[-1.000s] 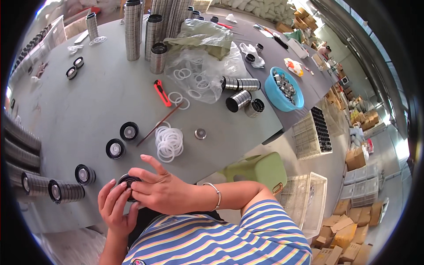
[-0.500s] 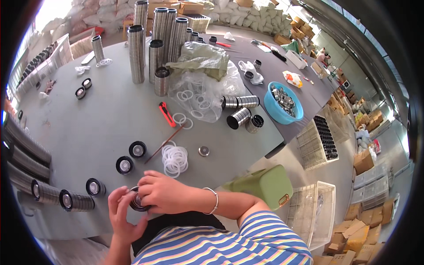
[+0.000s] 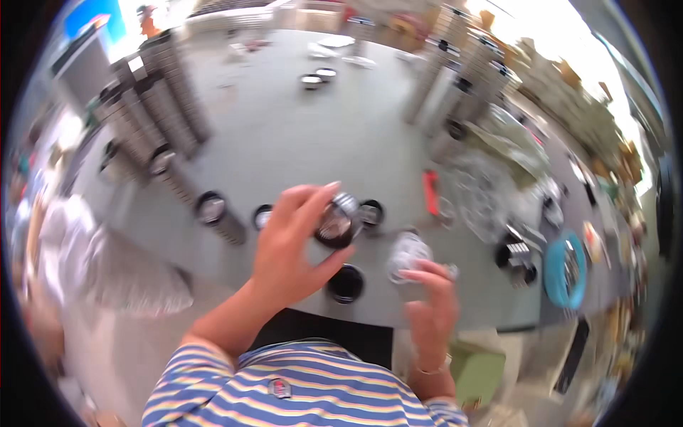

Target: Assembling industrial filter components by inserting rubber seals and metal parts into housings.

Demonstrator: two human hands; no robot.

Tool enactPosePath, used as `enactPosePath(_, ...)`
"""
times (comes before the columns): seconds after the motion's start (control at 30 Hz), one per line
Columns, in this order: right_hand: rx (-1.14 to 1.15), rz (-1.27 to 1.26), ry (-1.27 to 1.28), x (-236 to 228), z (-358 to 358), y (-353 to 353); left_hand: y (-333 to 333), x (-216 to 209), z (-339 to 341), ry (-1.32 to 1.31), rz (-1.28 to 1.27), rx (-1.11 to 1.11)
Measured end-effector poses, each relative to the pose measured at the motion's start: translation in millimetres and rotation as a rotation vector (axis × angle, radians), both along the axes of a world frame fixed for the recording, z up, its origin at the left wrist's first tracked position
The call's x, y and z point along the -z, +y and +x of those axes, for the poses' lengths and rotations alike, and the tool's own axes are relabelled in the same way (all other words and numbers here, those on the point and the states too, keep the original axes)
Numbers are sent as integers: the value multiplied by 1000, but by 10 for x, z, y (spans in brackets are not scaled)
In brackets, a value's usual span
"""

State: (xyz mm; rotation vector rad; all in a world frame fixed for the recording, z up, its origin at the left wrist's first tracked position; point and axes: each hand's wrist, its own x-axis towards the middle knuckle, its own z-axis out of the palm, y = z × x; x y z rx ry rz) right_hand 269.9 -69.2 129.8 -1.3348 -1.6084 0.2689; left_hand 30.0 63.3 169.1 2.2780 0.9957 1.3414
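Head: basin [image 3: 553, 281] holds metal pcs [image 3: 570, 265]; L fingers [image 3: 315, 203] grip rnd part [image 3: 334, 229]

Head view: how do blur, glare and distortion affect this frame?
Head view: blur smears the blue basin and the round part in the left hand, striped shirt reading clearer; head view: glare whitens patches upper left and right; head view: fisheye distortion bows the table.
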Motion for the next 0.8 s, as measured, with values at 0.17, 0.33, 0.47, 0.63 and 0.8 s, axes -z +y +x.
enactPosePath(0.17,481,-236,-199,857,1042,66,400,231,8,647,-304,-277)
enactPosePath(0.33,611,-298,-405,1427,1670,-411,350,388,55,756,-468,-191)
enactPosePath(0.47,648,-257,-337,1591,1469,-150,359,883,-148,966,-704,-236)
enactPosePath(0.63,466,-201,-259,1497,1469,92,565,1302,-28,666,-570,-272)
enactPosePath(0.8,494,-170,-240,1614,1449,161,635,1038,152,656,-476,-287)
